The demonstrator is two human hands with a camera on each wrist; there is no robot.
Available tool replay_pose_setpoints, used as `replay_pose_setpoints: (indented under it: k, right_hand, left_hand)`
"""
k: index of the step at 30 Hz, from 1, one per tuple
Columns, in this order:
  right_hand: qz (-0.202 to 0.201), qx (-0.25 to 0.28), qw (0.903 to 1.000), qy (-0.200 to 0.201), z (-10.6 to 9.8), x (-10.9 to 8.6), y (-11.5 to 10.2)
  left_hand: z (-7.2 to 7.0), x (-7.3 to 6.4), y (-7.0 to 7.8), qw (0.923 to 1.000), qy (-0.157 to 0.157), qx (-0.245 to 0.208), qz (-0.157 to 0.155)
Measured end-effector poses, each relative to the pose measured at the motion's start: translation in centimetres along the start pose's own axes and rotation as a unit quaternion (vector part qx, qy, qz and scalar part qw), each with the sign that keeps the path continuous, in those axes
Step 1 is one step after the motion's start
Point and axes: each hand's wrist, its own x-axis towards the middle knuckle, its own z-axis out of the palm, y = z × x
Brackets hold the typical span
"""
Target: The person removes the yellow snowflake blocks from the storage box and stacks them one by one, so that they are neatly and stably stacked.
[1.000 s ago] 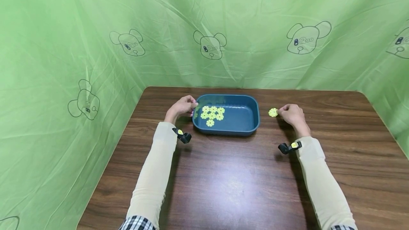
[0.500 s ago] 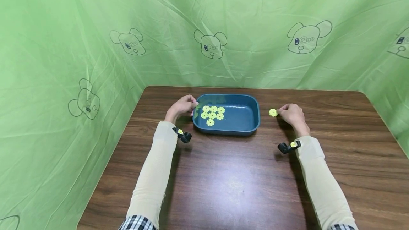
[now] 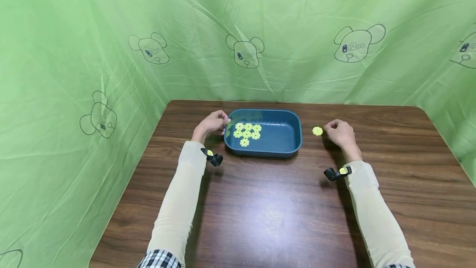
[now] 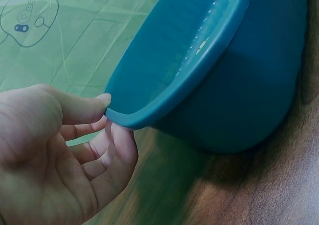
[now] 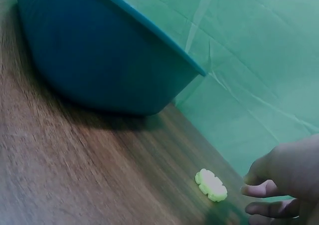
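Your right hand [image 3: 340, 134] has come away from the yellow flower [image 3: 317, 131]: its fingers are loosely bent, hold nothing and stand just clear. The yellow flower now lies free on the table [image 3: 260, 197], just left of those fingertips, outside the blue tray [image 3: 280, 137]. Your left hand [image 4: 45, 155] keeps thumb and fingers clamped on the rim [image 4: 172, 96]; seven matching flowers [image 3: 246, 134] lie inside, right of those fingertips.

A brown table [image 3: 409, 152] bears a blue tub [image 3: 280, 137], yellow disc [image 3: 317, 131].
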Motion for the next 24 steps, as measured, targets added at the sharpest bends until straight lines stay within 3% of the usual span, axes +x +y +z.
replay_pose_setpoints:
  k: [12, 24]
  right_hand:
    - [-0.045, 0.03, 0.9972, 0.052, -0.1, -0.5, -2.1]
    - [-0.088, 0.074, 0.9909, 0.069, 0.2, -1.3, -5.8]
  left_hand:
    - [0.0, 0.0, 0.1, 1.0, 0.002, 0.003, -0.006]
    - [0.0, 0.2, 0.1, 0.9999, 0.004, 0.002, -0.01]
